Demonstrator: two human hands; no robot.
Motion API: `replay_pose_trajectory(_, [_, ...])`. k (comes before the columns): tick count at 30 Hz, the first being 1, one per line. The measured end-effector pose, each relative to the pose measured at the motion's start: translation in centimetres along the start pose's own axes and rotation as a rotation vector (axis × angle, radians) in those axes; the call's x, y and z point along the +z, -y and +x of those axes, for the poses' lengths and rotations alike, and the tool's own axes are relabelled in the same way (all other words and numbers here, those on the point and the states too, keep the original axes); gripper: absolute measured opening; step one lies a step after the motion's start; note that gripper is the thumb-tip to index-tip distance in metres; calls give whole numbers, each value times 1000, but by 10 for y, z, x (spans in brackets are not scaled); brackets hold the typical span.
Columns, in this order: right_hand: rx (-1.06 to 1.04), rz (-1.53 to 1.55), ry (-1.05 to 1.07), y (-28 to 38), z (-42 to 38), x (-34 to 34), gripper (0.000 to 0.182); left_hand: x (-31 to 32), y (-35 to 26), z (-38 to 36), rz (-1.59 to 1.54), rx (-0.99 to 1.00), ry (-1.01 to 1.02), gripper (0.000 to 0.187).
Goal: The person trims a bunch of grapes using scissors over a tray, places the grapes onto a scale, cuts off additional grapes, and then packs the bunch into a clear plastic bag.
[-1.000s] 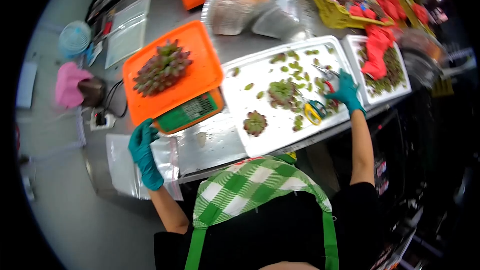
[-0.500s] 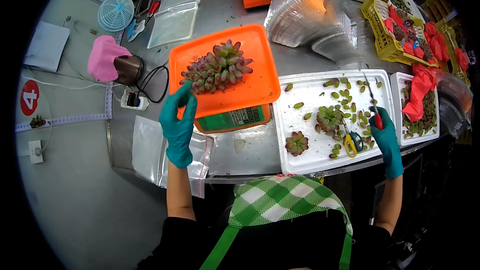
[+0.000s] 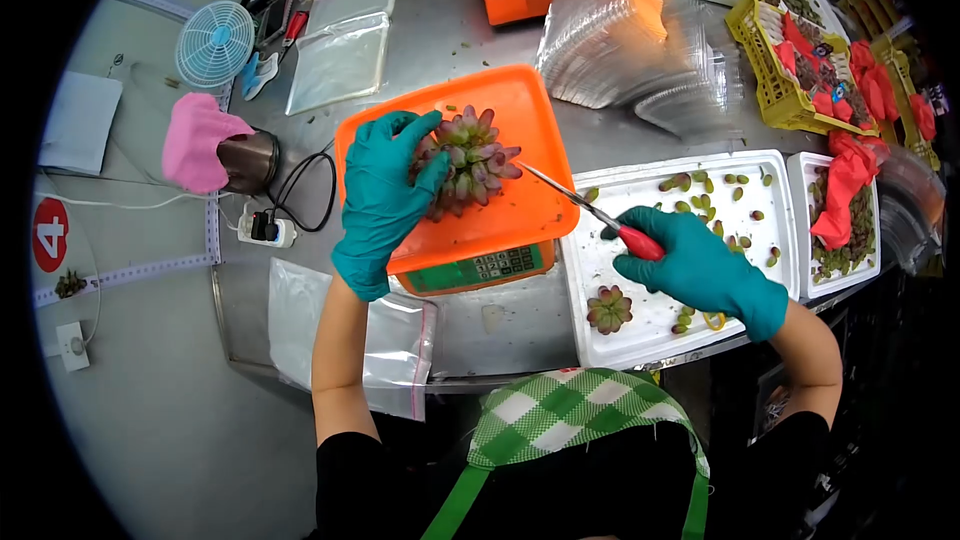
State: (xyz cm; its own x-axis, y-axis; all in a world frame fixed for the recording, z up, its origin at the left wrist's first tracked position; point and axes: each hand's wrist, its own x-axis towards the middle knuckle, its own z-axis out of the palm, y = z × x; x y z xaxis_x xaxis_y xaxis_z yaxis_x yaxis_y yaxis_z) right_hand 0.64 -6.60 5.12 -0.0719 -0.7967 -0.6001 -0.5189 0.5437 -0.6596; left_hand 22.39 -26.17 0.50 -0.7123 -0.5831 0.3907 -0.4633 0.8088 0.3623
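A clump of purple-green succulent (image 3: 470, 162) sits in the orange pan (image 3: 522, 100) of a weighing scale, whose green panel (image 3: 450, 274) shows below. My left hand (image 3: 385, 205), in a teal glove, is closed around the clump's left side and hides part of it. In my right hand (image 3: 700, 268), gloved alike, is a thin-bladed knife (image 3: 641, 243) held by its red handle. Its blade points up and left, the tip right at the clump's right edge. Under my right hand lies a white foam tray (image 3: 640, 332) with loose leaves and a small succulent rosette (image 3: 609, 310).
Clear plastic containers (image 3: 625, 50) are stacked behind the foam tray. A yellow crate (image 3: 790, 112) and a smaller white tray (image 3: 845, 275) stand at the right. Plastic bags (image 3: 375, 335) lie at the front left, near a power strip (image 3: 268, 230) with cables.
My left hand has moved up from the pan's front left edge and taken hold of the succulent. My right hand has swung the knife left from the foam tray to the clump.
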Motion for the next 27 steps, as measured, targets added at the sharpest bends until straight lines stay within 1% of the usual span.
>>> replay_pose_trajectory(1, [-38, -128, -53, 5, 5, -1, 41, 3, 1, -3, -30, -25, 34, 43])
replay_pose_trajectory(2, [-20, -160, -53, 10, 10, -1, 41, 5, 1, -5, -57, -48, 63, 44])
replay_pose_trajectory(4, [13, -223, -63, 18, 20, -3, 40, 9, 2, -11, -92, -29, 36, 46])
replay_pose_trajectory(5, [-39, -234, -51, 23, 22, -5, 40, 11, 2, -14, -109, -20, 26, 47])
replay_pose_trajectory(8, [-83, -348, -32, 29, 32, -8, 39, 18, -3, -22, -117, -23, -38, 50])
replay_pose_trajectory(11, [-81, -469, -36, 32, 43, -10, 39, 21, -6, -28, -7, -42, -65, 50])
replay_pose_trajectory(14, [-126, -557, -51, 37, 50, -15, 37, 28, -3, -28, -103, -104, -108, 49])
replay_pose_trajectory(17, [-173, -624, -78, 40, 57, -20, 36, 33, -1, -27, -88, -125, -120, 45])
replay_pose_trajectory(20, [-275, -709, -143, 41, 67, -23, 37, 32, -6, -29, -107, -101, -130, 41])
replay_pose_trajectory(23, [-251, -780, -99, 47, 72, -28, 36, 32, -13, -34, -77, -79, -136, 37])
replay_pose_trajectory(27, [-357, -765, -177, 45, 72, -31, 35, 37, -19, -43, -37, -102, -106, 41])
